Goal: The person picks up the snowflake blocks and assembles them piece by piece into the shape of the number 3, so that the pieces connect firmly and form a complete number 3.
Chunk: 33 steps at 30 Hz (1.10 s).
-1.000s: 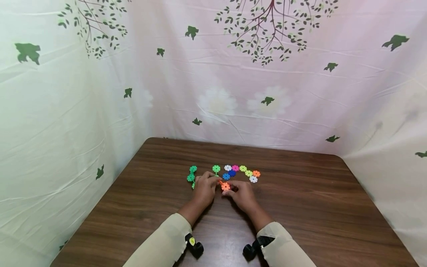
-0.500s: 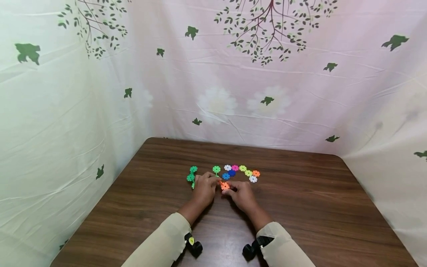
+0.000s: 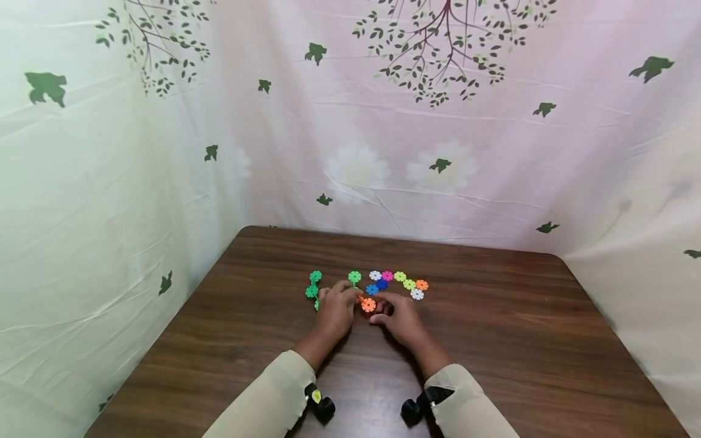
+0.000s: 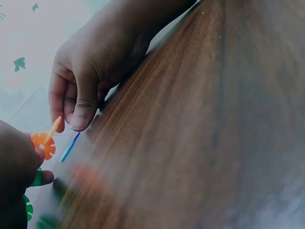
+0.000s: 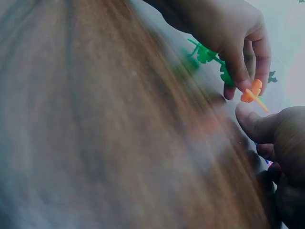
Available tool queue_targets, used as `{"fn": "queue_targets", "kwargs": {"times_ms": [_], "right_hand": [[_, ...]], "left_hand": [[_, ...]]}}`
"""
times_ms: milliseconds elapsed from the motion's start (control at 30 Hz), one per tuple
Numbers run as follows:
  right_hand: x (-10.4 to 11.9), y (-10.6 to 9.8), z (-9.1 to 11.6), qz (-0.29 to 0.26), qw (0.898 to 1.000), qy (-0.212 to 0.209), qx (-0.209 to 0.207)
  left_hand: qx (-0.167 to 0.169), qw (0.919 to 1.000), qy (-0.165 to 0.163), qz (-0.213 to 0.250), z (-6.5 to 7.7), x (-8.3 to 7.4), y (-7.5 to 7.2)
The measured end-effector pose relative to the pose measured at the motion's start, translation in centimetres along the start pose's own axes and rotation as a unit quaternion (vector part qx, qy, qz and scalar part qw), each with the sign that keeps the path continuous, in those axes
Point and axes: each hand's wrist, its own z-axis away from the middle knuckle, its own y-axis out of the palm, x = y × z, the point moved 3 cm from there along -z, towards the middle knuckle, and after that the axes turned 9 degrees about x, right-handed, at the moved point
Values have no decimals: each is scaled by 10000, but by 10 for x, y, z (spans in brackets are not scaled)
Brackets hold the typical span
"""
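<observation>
My left hand [image 3: 335,311] pinches a pair of orange notched flower discs [image 3: 369,305] slotted together at an angle. Green notched discs [image 3: 311,292] linked in a chain show to the left of this hand and beyond it, and its fingers hide the middle of the chain. In the right wrist view, the orange discs [image 5: 252,95] sit at the left fingertips with the green discs [image 5: 206,55] behind. Just right of the orange pair, my right hand [image 3: 404,317] has its thumb and forefinger spread apart. Its fingertips are right beside the disc's edge, the thumb clear of it.
Behind my hands, loose flower discs lie flat on the brown wooden table [image 3: 493,340]: white [image 3: 375,275], pink [image 3: 387,275], blue [image 3: 381,284], yellow [image 3: 400,276] and orange [image 3: 421,285]. A printed cloth [image 3: 285,121] hangs around the table's back and sides.
My right thumb and forefinger have parted from the orange disc, which they held before, and the right hand has drawn slightly to the right. The left hand stays almost still.
</observation>
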Motion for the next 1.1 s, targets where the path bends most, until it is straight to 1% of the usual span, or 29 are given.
{"fn": "queue_targets", "kwargs": {"times_ms": [100,200,300,400,467,533,600,700,800,900,1000,1100], "right_hand": [[-1,-3,-1,49,9998,-119,-123],[-4,-7,0,151,9991,-270,-295],[-9,-13,2,337,9973,-396,-523],[-17,-19,3,488,9945,-426,-820],[-22,-24,3,600,9926,-382,-980],[-26,-28,2,687,9905,-377,-1133],[-29,-32,2,792,9871,-398,-1330],[-36,-42,2,926,9789,-384,-1783],[-42,-51,1,902,9731,-171,-2115],[-48,-56,0,744,9750,261,-2076],[-51,-58,-1,598,9784,671,-1863],[-53,-60,-3,531,9800,856,-1717]], "left_hand": [[128,9998,64,-104,0,1,1],[406,9990,27,-167,-1,1,3],[844,9963,-133,97,-1,1,6],[1271,9908,-246,384,-2,0,8],[1477,9874,-272,490,-2,-1,9],[1594,9855,-273,514,-1,0,10],[1659,9844,-271,510,-1,0,10],[1702,9836,-234,547,-1,1,10],[1705,9834,-203,586,-1,2,10],[1692,9834,-219,624,-1,2,9],[1684,9836,-211,614,0,3,10],[1635,9847,-157,583,0,3,10]]}}
